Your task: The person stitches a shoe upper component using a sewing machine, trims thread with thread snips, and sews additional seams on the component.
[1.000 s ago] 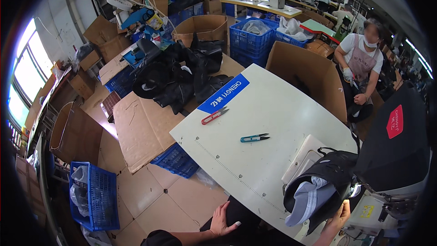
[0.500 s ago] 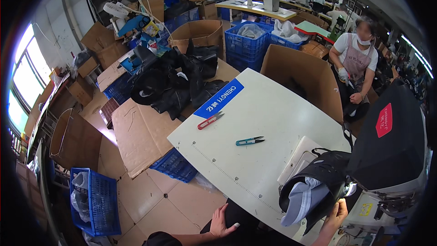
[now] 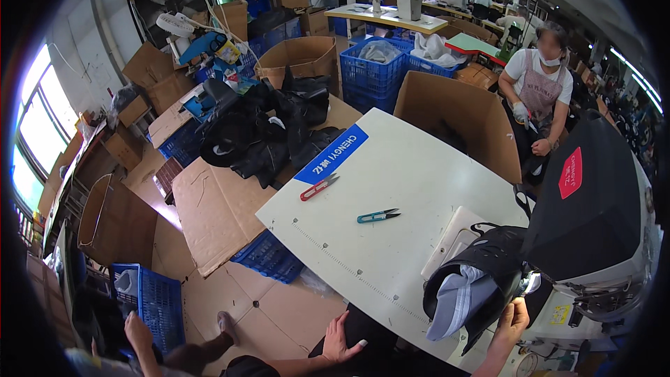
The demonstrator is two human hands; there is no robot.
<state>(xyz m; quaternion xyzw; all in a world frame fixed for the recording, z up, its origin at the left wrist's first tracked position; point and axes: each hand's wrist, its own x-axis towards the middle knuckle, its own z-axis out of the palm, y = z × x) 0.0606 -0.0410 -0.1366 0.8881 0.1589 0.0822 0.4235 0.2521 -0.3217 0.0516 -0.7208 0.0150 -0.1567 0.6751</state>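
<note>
Well left of the white table, we see another person's hand near a blue crate. Nearer its far left corner lies a heap of black pieces. On the table we have red scissors, and in front of it our left hand rests on our dark-clothed leg, fingers loosely spread, holding nothing. Teal scissors lie mid-table. At the table's right end is a black piece with grey lining; our right hand is at its edge, fingers drawn together, though we cannot tell whether they pinch it. The sewing machine stands just beyond, at the table's right.
</note>
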